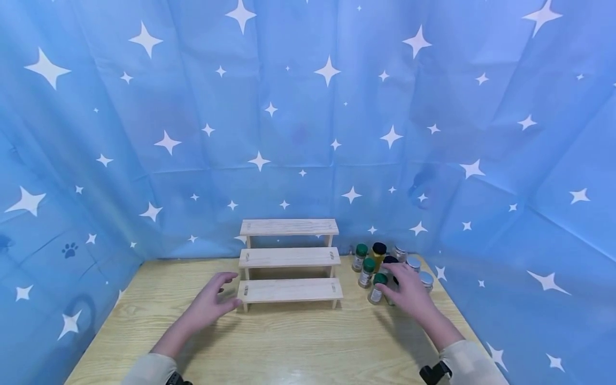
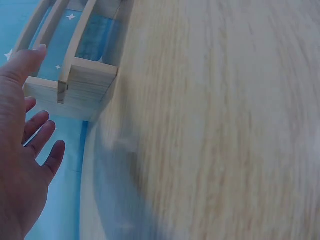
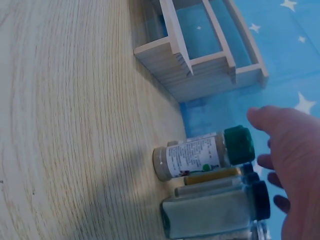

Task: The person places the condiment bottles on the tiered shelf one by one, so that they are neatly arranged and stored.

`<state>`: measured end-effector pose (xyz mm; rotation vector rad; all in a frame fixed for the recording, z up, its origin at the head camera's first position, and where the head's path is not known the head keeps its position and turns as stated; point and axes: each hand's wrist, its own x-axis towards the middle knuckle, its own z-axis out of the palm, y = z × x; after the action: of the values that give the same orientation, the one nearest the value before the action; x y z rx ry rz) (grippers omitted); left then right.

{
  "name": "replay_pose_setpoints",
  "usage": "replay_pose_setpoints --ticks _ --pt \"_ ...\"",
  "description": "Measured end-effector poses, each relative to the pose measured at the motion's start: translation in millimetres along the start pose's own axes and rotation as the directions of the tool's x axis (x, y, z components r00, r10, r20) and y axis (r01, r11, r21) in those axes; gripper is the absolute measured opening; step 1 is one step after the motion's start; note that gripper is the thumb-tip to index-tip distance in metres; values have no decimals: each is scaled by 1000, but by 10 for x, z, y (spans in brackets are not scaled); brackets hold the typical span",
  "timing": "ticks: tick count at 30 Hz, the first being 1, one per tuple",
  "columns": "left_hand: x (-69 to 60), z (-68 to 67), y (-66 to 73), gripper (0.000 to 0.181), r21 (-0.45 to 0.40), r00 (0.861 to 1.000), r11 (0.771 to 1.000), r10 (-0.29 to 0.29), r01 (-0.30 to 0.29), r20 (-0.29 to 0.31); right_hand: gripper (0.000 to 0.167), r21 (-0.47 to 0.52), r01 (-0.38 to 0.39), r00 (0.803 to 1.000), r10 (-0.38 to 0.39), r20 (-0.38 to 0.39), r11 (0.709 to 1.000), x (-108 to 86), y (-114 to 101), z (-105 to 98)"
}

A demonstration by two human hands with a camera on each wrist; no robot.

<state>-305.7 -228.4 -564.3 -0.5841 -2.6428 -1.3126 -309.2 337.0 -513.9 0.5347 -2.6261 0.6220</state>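
A three-tier wooden step rack (image 1: 289, 290) stands near the back of the table, its shelves bare. Close to the rack's left end hovers my left hand (image 1: 212, 302), fingers spread and holding nothing. To the right, my right hand (image 1: 408, 289) is over a cluster of spice jars, fingers loosely bent. Its thumb is near a green-capped jar (image 1: 377, 291), whose printed label (image 3: 192, 156) shows in the right wrist view. A gap shows there between the hand and the green cap (image 3: 239, 145). Beside it stands a black-capped jar (image 3: 212, 214) of pale powder.
Two more green-capped jars (image 1: 366, 271) stand behind the nearest one, with a yellow jar (image 1: 377, 258) beside them. Silver-lidded jars (image 1: 426, 278) line the table's right edge. A blue star-printed curtain (image 1: 298, 133) hangs behind and along both sides of the wooden table (image 1: 298, 347).
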Motion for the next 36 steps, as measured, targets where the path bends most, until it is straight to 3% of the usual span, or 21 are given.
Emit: replay_pose_setpoints --ticks 12,17,25,36 --pt "51 142 -98 82 8 998 1000 -22 22 52 54 -11 31 999 -31 -25 999 -14 2 43" --pt "58 141 -97 82 3 998 999 -32 32 56 54 -19 23 1000 -23 -8 1000 -14 18 76" --pt "88 117 -110 77 72 996 995 -72 68 52 49 -27 18 1000 -18 7 999 -15 36 122" --pt "99 101 -99 75 68 993 992 -111 107 46 47 -25 9 1000 -9 20 1000 -8 43 103"
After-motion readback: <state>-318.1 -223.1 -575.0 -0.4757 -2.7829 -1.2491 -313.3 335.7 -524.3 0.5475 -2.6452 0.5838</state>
